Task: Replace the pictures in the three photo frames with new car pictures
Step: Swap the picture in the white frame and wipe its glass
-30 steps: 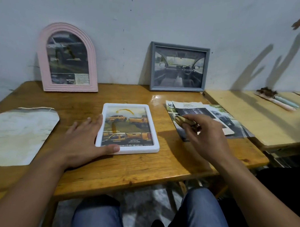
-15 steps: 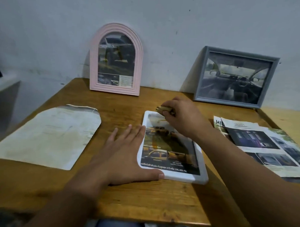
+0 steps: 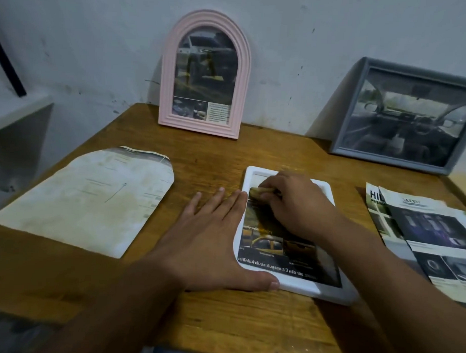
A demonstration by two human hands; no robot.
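Against the grey wall stand two frames on the wooden tabletop: a pink arched frame and a grey frame, both with car pictures. Our left hand lies flat with straight fingers, its thumb on the near edge of the white frame, which lies face up before us. Our right hand pinches a small tan object over this frame's picture. Car brochures lie at the right, a stained paper at the left.
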